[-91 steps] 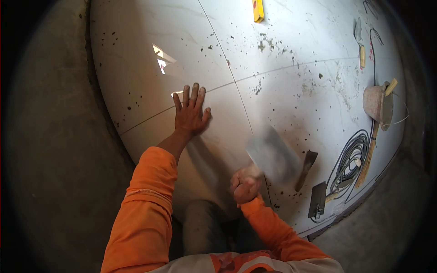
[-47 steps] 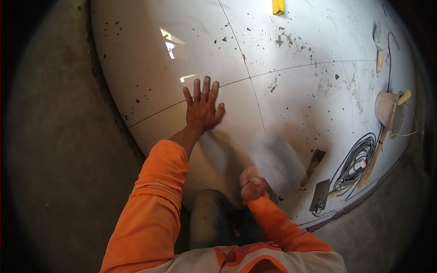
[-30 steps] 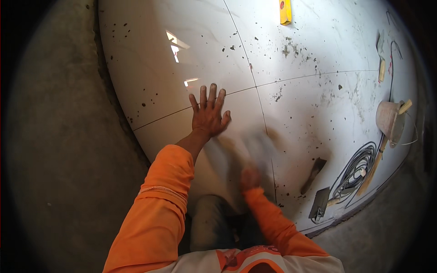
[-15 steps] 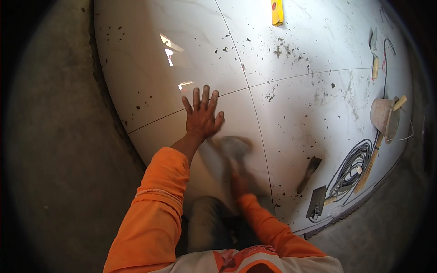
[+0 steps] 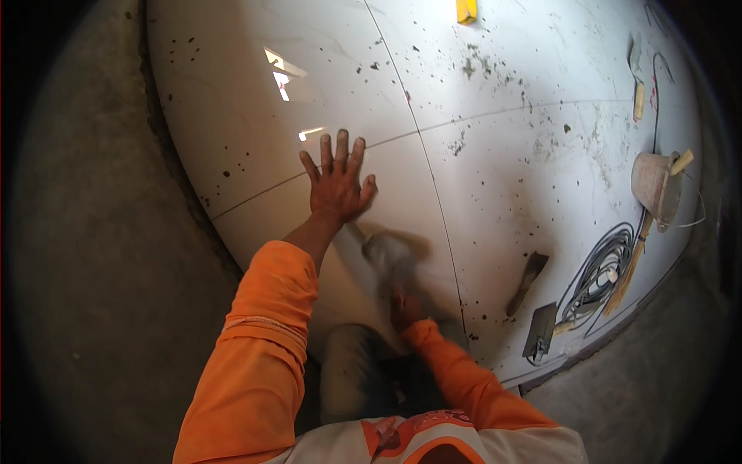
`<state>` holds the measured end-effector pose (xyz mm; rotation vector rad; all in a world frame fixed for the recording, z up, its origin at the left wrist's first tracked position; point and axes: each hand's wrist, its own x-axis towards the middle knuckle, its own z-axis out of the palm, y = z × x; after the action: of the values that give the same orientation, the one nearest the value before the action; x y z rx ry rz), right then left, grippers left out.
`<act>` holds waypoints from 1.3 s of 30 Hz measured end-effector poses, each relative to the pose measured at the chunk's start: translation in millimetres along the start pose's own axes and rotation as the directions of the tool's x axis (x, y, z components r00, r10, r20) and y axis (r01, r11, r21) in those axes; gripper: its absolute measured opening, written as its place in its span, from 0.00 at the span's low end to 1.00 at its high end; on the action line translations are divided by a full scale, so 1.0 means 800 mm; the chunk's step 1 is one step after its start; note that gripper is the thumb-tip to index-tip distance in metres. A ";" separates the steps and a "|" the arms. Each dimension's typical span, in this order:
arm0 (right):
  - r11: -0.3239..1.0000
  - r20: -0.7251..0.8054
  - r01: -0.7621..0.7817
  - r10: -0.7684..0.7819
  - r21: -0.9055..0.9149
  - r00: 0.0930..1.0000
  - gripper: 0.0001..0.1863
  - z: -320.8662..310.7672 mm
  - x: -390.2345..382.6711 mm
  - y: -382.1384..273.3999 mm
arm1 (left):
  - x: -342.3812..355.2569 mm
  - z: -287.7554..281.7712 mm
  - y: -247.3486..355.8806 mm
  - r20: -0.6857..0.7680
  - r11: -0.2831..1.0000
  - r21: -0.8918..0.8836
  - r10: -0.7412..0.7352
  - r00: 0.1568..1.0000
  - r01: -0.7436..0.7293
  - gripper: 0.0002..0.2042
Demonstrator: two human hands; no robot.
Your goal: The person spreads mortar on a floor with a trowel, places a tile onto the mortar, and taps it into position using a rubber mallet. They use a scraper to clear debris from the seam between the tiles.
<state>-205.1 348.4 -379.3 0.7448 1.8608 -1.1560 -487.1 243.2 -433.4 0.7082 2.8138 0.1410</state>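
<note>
My left hand [image 5: 336, 185] lies flat, fingers spread, on a glossy white floor tile [image 5: 259, 232] close to the joint between tiles. My right hand [image 5: 404, 309] is closed around the handle of a grey mallet [image 5: 384, 251]. The mallet's blurred head is down at the tile surface just below and right of my left hand. Both arms wear orange sleeves. My knee shows below, at the tile's near edge. Dark mortar specks dot the white tiles.
A flat trowel [image 5: 528, 282] and a second trowel [image 5: 541, 332] lie to the right beside a coiled cable [image 5: 599, 278]. A bucket [image 5: 653, 184] lies on its side at far right. A yellow level [image 5: 465, 9] is at the top. Bare grey cement [image 5: 93, 232] borders the tiles on the left.
The mallet has swung from raised on the right down and left onto the tile beside my left hand. My left hand has stayed flat on the tile.
</note>
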 end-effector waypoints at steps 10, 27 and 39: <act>0.918 -0.187 0.324 -0.285 0.228 0.940 0.28 -0.041 -0.048 -0.072 | -0.015 0.004 -0.008 0.101 0.998 0.031 -0.060 0.993 0.057 0.35; 0.741 -0.549 0.647 -0.470 0.182 0.692 0.37 0.008 -0.018 -0.020 | -0.004 0.001 -0.001 0.106 0.999 0.030 -0.045 0.993 0.042 0.35; 0.796 -0.201 0.402 -0.348 0.452 0.916 0.17 -0.039 -0.050 -0.082 | -0.022 0.003 -0.009 0.011 0.999 -0.036 -0.012 1.000 0.012 0.34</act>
<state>-248.0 347.6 -308.3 0.7310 1.8749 -1.9282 -475.1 228.6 -433.4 0.6816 2.7975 0.1853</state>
